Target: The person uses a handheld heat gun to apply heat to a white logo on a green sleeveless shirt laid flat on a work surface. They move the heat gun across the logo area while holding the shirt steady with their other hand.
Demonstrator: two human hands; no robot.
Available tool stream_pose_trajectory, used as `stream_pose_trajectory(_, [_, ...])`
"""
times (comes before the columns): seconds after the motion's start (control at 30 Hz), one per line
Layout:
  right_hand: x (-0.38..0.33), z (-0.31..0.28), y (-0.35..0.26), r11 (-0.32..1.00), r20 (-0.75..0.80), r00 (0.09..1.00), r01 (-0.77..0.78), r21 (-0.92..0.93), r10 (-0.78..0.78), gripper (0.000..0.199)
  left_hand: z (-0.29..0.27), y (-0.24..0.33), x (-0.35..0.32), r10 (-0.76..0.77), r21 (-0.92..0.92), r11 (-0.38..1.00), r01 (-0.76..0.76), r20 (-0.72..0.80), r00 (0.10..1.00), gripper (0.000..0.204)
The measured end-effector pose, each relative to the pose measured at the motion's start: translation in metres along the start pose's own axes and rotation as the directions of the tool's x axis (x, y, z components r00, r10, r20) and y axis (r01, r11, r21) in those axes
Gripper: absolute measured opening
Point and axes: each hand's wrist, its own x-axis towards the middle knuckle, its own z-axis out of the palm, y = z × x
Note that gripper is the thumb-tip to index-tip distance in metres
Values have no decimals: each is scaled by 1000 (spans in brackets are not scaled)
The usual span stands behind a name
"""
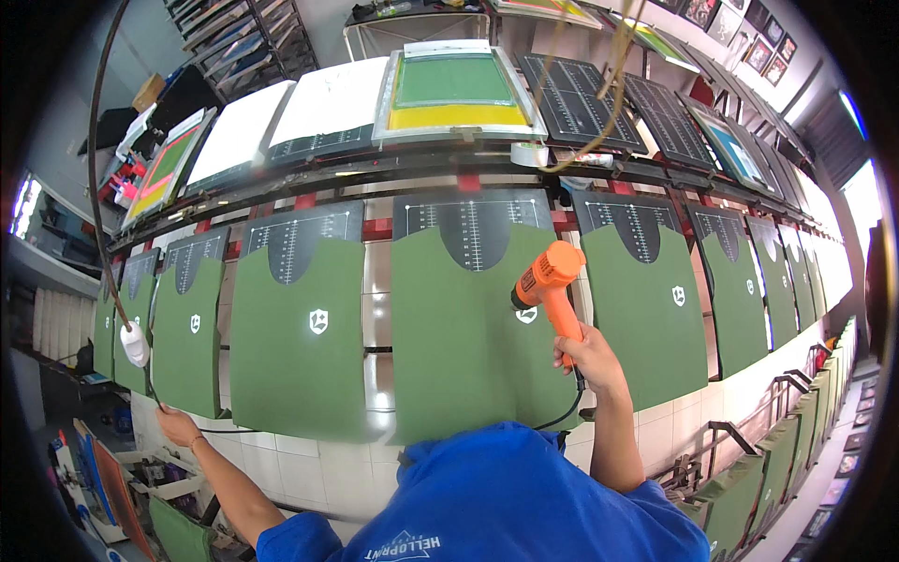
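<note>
An orange heat gun (556, 281) is in my right hand (593, 359), its fingers wrapped round the handle. The dark nozzle points left and down over a white shield print on the green fabric piece (459, 356) straight ahead, partly covering that print. Out to the left, my left hand (178, 426) is closed on a thin black cord (225, 431). Just above that hand a white socket (135, 345) hangs from a cable coming down from overhead. Under the fabric lies a black platen (473, 225) with white ruler marks, showing at the neck cut-out.
More green fabric pieces (298, 351) with white shield prints lie on platens to both sides. Behind a dark metal rail (328, 181) stand a green-and-yellow printing screen (456, 89) and a tape roll (529, 155). Another row of green pieces (735, 496) is at lower right. A rack (229, 42) stands far left.
</note>
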Motion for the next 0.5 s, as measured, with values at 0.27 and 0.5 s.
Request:
stream_pose_trajectory(0.27, [0, 14, 2, 999, -39, 999, 34, -19, -34, 28, 105, 0, -48, 223, -279, 944, -177, 145, 964, 31])
stream_pose_trajectory(0.5, [5, 20, 2, 999, -47, 997, 52, -15, -53, 25, 109, 40, -76, 258, -266, 942, -205, 180, 949, 30])
